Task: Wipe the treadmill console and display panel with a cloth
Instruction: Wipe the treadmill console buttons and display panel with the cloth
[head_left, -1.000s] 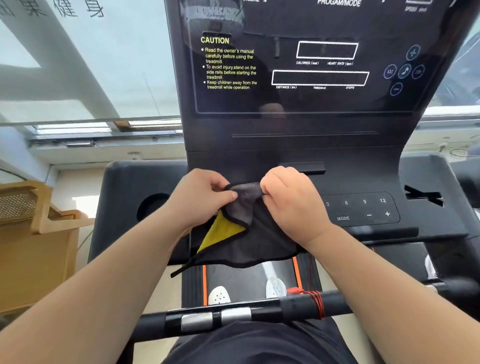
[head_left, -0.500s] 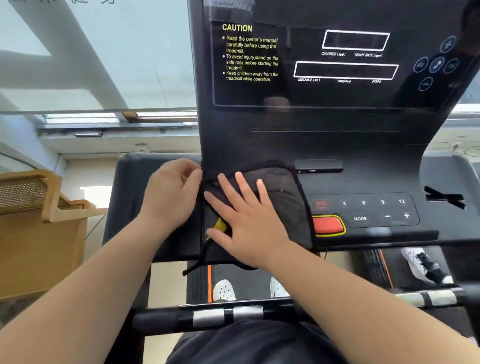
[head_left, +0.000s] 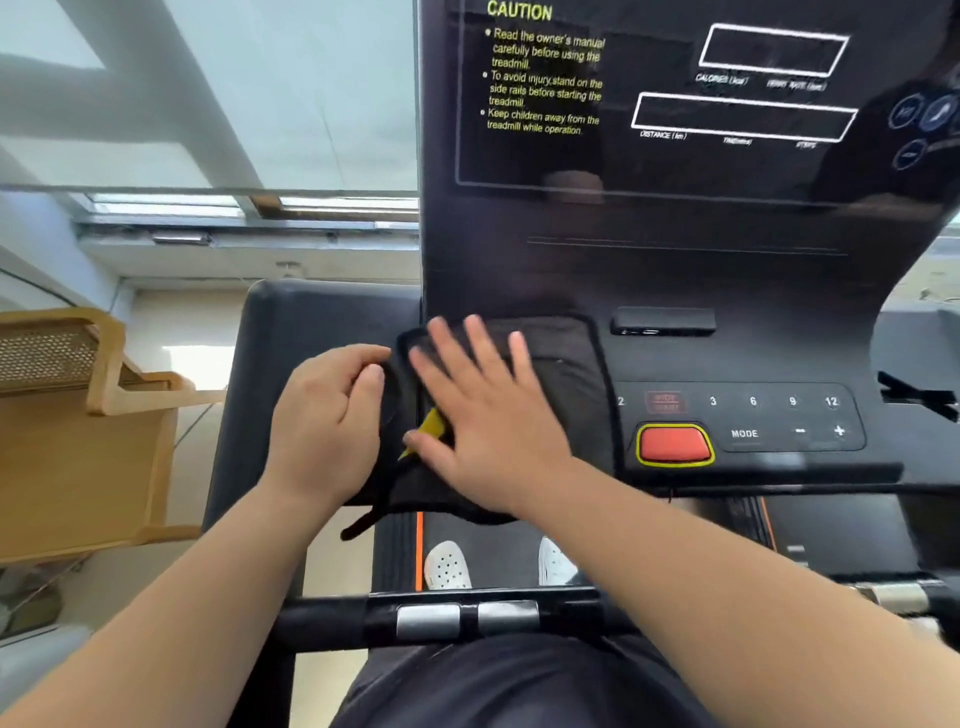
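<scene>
On the sloping lower face of the treadmill console (head_left: 753, 364), just left of the key row, a dark grey cloth (head_left: 566, 374) lay spread flat. Its top edge reached the foot of the upright display panel (head_left: 649, 161), and its lower edge hung over the console's front lip. A small yellow patch (head_left: 432, 427) of the cloth showed at its left side, and a thin dark loop (head_left: 363, 522) dangled from its lower left corner.

The right hand (head_left: 488, 410) lay palm-down on the left part of the cloth. Its fingers were straight and spread and pointed up toward the panel, and its thumb touched the yellow patch. The left hand (head_left: 327, 421) sat just beside it, with fingers curled and thumb closed on the cloth's left edge, pinching it.

Right of the cloth and clear of it sat a red button (head_left: 674, 444) with a yellow rim. Beyond that were keys (head_left: 753, 401) marked 3, 6, 9 and 12, with MODE, minus and plus below them. A short dark bar (head_left: 664, 322) stood out above the keys. The panel was unlit and glossy, with a yellow caution notice (head_left: 545, 78) at its upper left and white outlined boxes to the right.

Below the forearms a black handlebar (head_left: 322, 621) ran across, with two silver grip plates (head_left: 428, 621) at its middle. Past it, two white shoes (head_left: 448, 566) stood on the belt (head_left: 498, 556). A pale wooden piece of furniture (head_left: 78, 441) stood at the far left.
</scene>
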